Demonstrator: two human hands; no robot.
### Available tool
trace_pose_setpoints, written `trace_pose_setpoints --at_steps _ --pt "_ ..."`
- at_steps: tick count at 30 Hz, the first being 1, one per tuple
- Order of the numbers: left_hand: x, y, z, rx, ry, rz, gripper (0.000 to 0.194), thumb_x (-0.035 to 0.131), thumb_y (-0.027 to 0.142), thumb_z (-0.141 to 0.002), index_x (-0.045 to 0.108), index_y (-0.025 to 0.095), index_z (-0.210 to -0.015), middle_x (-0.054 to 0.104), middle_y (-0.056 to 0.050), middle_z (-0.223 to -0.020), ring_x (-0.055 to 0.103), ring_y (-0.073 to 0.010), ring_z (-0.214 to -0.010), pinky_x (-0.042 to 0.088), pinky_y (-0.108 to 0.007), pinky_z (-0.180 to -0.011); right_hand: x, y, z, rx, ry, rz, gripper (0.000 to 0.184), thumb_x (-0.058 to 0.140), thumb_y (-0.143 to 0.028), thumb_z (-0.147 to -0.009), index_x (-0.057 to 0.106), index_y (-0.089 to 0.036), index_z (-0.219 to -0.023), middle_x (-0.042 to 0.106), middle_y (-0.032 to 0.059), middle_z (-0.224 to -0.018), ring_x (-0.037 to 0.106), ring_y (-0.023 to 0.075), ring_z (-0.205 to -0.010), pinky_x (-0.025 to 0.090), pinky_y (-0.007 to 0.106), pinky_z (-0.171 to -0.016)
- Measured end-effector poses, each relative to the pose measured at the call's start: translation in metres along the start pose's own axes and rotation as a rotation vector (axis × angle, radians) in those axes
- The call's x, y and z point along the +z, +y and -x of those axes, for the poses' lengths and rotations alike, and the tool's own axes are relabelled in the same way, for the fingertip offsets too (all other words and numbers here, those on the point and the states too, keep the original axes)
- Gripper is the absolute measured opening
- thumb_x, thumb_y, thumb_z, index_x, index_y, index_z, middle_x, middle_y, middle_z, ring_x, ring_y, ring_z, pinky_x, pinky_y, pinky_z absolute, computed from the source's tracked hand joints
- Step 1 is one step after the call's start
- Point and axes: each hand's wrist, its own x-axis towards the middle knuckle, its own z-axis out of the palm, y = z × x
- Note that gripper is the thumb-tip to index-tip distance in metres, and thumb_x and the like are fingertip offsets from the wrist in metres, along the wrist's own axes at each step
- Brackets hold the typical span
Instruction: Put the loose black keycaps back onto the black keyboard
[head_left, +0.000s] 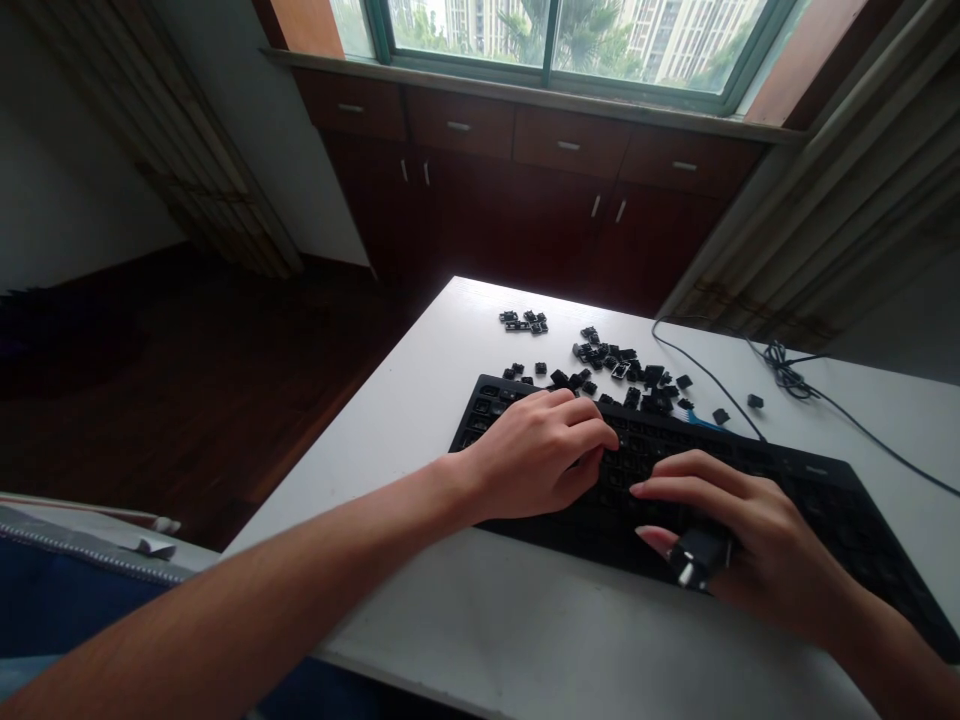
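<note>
Two bare forearms (225, 570) are extended over a white desk (525, 620), the left one lying closest to the camera. One black keyboard (817, 510) is set at an angle on the desk, and both hands are positioned over it. The left hand (534, 455) is held half-curled, with its fingers (592, 415) resting on the upper-left part of the keyboard, and nothing is seen to be held by it. The right hand (757, 540) is closed narrowly, with one small black piece (697, 558) gripped between thumb and fingers just above the keys; the exact kind of piece cannot be told.

Dozens of loose black keycaps (604, 365) are scattered just beyond the keyboard's far edge, too overlapped to be counted exactly. A group of about six is set apart on the left, and two lie alone on the right. The main scatter is located just past the left hand's fingertips and farther from the right hand. One black cable (784, 375) is tangled to the right. Four drawers (568, 145) and one window (555, 45) are seen beyond the desk.
</note>
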Motion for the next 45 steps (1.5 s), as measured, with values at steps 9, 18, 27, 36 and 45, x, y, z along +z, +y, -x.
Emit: trace_pose_setpoints --at_steps 9,18,27,36,45 --pt "0.002 -0.001 0.0 -0.022 0.013 0.038 0.022 0.05 0.016 -0.094 0.068 0.016 -0.106 0.069 -0.005 -0.1 0.061 -0.0183 -0.088 0.05 -0.032 -0.079 0.003 -0.01 -0.012 0.345 0.43 -0.735 0.011 0.058 -0.032 -0.098 0.065 -0.025 -0.093 0.052 -0.0023 -0.064 0.05 0.012 -0.055 0.042 0.025 -0.05" --pt "0.001 -0.002 0.0 -0.1 0.027 0.079 0.022 0.051 0.017 -0.093 0.068 0.019 -0.107 0.068 -0.005 -0.099 0.061 -0.019 -0.088 0.051 -0.033 -0.081 0.015 -0.039 -0.046 0.454 0.459 -1.145 0.026 0.058 -0.046 -0.098 0.07 -0.024 -0.106 0.054 -0.0015 -0.07 0.053 0.0113 -0.063 0.048 0.026 -0.061" --pt "0.001 -0.003 0.0 -0.107 0.037 0.089 0.021 0.052 0.018 -0.092 0.069 0.019 -0.104 0.068 -0.006 -0.096 0.062 -0.0189 -0.087 0.052 -0.033 -0.08 0.002 -0.052 -0.054 0.404 0.527 -1.288 0.054 0.052 -0.039 -0.097 0.033 -0.021 -0.049 0.023 -0.0053 -0.044 0.022 0.0089 -0.037 0.023 0.027 -0.036" --pt "0.001 -0.002 0.0 -0.105 0.042 0.076 0.021 0.052 0.017 -0.092 0.068 0.019 -0.105 0.068 -0.005 -0.097 0.061 -0.0183 -0.086 0.052 -0.033 -0.08 0.005 -0.069 -0.061 0.26 0.468 -1.06 0.041 0.062 -0.025 -0.091 0.045 -0.022 -0.054 0.032 -0.0053 -0.045 0.03 0.0105 -0.042 0.026 0.03 -0.043" --pt "0.002 -0.003 0.0 -0.116 0.046 0.053 0.018 0.053 0.017 -0.092 0.067 0.019 -0.103 0.067 -0.005 -0.097 0.06 -0.019 -0.085 0.051 -0.034 -0.078 0.017 -0.052 -0.07 0.281 0.487 -1.09 0.055 0.059 -0.029 -0.093 0.033 -0.02 -0.046 0.025 -0.0061 -0.042 0.025 0.0078 -0.038 0.021 0.029 -0.041"
